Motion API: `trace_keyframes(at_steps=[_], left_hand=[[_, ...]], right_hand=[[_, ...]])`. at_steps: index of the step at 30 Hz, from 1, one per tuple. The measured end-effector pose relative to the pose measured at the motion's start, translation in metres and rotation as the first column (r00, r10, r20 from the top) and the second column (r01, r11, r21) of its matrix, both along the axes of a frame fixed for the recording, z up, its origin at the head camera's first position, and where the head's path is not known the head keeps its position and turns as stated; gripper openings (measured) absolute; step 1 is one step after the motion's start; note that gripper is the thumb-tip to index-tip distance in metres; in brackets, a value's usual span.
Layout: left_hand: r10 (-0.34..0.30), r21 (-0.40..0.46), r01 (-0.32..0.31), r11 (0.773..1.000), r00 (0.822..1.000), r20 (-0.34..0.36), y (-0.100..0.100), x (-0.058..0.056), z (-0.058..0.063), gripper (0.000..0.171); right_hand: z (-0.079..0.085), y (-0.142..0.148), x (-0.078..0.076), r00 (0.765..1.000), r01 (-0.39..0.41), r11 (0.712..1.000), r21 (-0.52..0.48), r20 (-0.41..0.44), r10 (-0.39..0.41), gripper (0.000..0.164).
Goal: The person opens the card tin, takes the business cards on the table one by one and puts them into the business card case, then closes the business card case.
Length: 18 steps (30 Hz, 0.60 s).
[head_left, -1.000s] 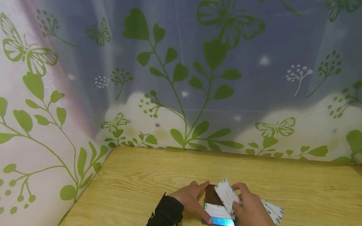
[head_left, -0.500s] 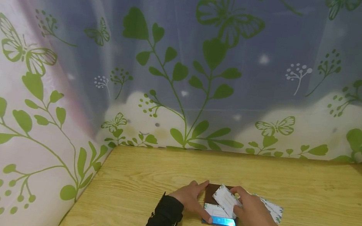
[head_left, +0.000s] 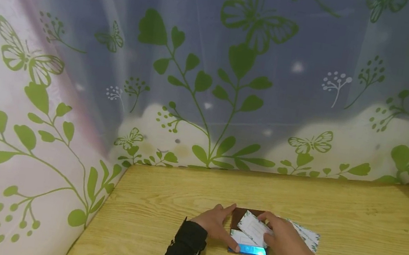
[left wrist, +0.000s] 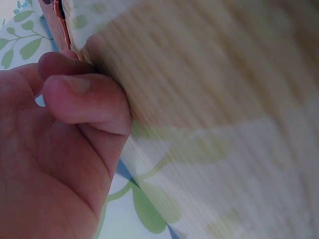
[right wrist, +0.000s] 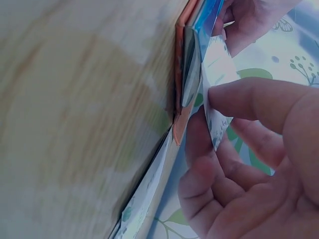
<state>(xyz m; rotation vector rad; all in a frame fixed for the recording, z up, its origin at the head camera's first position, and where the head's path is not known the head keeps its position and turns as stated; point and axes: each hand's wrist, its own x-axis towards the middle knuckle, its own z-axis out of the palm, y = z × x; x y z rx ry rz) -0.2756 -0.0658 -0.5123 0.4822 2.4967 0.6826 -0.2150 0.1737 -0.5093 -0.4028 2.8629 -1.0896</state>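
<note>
A flat brown card holder (head_left: 238, 218) with a shiny blue band along its near edge lies on the table. A white card with leaf-printed corners (head_left: 245, 238) sits in it behind the band. My left hand (head_left: 216, 225) grips the holder's left side, its thumb on the band's corner and its index finger at the far corner. Between thumb and fingers, my right hand (head_left: 288, 242) pinches another white leaf-printed card (head_left: 253, 228), tilted above the holder. The right wrist view shows that pinched card (right wrist: 218, 69) almost edge-on beside the layered holder (right wrist: 178, 59).
More white leaf-printed cards (head_left: 307, 235) lie overlapping on the wood-grain table (head_left: 180, 185), just right of the holder and partly behind my right hand. A curtain (head_left: 180, 75) with green leaves and butterflies hangs along the table's back and left edges.
The pinched card has come lower and nearer over the holder, lying flatter against the card inside. My right hand has shifted slightly down with it. My left hand stays in place.
</note>
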Motion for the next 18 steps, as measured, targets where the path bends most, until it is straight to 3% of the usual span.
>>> trace_keyframes(at_steps=[5, 11, 18], left_hand=[[-0.002, 0.01, 0.002, 1.0, 1.0, 0.0, 0.0005, 0.0002, 0.0003, 0.12], [-0.002, 0.01, 0.002, 1.0, 1.0, -0.005, 0.0004, -0.0023, -0.0045, 0.121], [-0.013, -0.004, 0.013, 1.0, 1.0, -0.01, -0.0003, -0.0009, -0.0014, 0.12]], right_hand=[[-0.002, -0.0001, 0.0011, 0.999, -0.039, 0.999, -0.003, -0.029, 0.039, 0.035], [-0.0026, -0.0007, 0.0002, 0.999, -0.035, 0.999, 0.03, -0.03, 0.036, 0.032], [-0.0015, 0.0008, 0.0, 0.999, -0.04, 0.999, 0.035, -0.026, 0.041, 0.031]])
